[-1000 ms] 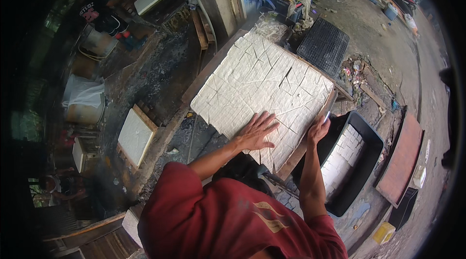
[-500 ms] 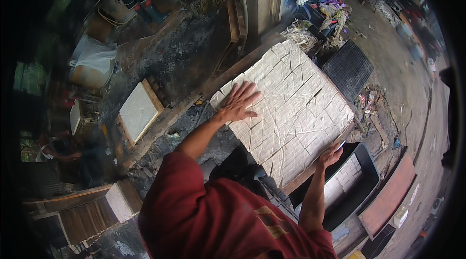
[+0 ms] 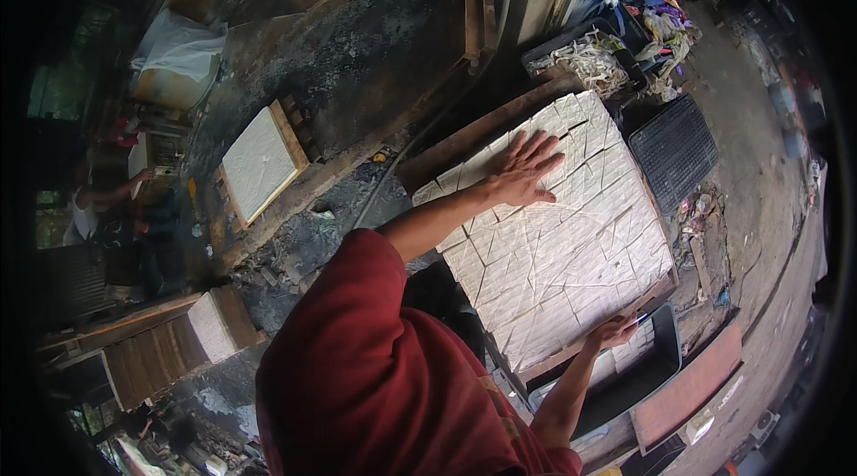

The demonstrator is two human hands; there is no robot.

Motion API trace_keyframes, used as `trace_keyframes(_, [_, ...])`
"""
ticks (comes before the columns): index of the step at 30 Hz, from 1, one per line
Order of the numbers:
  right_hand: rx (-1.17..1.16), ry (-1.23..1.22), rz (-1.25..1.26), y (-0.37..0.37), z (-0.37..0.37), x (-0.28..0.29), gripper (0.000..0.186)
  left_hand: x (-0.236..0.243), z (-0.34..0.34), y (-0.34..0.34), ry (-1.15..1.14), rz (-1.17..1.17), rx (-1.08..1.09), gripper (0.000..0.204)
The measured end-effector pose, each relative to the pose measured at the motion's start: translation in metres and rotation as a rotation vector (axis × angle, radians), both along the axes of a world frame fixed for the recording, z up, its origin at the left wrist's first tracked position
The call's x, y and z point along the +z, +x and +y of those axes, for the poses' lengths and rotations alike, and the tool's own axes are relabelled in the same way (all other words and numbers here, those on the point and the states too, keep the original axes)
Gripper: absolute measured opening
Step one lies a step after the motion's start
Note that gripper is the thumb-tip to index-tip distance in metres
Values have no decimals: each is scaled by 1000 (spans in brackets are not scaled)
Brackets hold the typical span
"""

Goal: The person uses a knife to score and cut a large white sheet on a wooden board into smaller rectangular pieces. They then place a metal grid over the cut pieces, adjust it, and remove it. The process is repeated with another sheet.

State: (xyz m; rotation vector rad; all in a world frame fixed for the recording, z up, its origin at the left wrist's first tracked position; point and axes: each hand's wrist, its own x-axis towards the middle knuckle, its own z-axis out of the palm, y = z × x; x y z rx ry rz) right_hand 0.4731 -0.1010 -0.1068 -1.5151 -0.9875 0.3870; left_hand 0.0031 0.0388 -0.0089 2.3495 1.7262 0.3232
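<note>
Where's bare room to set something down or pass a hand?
Concrete floor right of the black crate looks bare. A hand could probably pass above the white slab, between the left hand and right hand. Crowded: the rag heap beyond the crate, and the tub beside the red board.

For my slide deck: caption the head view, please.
Left hand spread on a cut white slab, right hand near its edge, dark tub of white blocks alongside.
</note>
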Motion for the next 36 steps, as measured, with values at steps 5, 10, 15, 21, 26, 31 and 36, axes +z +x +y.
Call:
trace_keyframes(5, [91,160,-140,9,-1,-2,96,2,-66,84,-10,-311,-140,107])
trace_keyframes(10, [-292,-327,-267,19,-4,14,67,-9,-127,130,-121,-268,-264,105])
trace_keyframes(15, [-160,-265,-385,28,-6,19,62,-14,-174,104,-177,-144,-354,107])
trace_keyframes(21, [-364,-234,-375,22,-75,37,61,-9,-227,118,-58,-324,-206,110])
trace_keyframes(26, [-336,-328,-263,-49,-248,43,55,-9,-253,97,-234,-217,-376,102])
trace_keyframes(31, [-342,-436,-134,-133,-405,10,48,7,-231,103,-215,178,-178,103])
trace_keyframes(36, [-273,-845,16,-197,-533,-38,47,3,-235,174,-249,-175,-472,100])
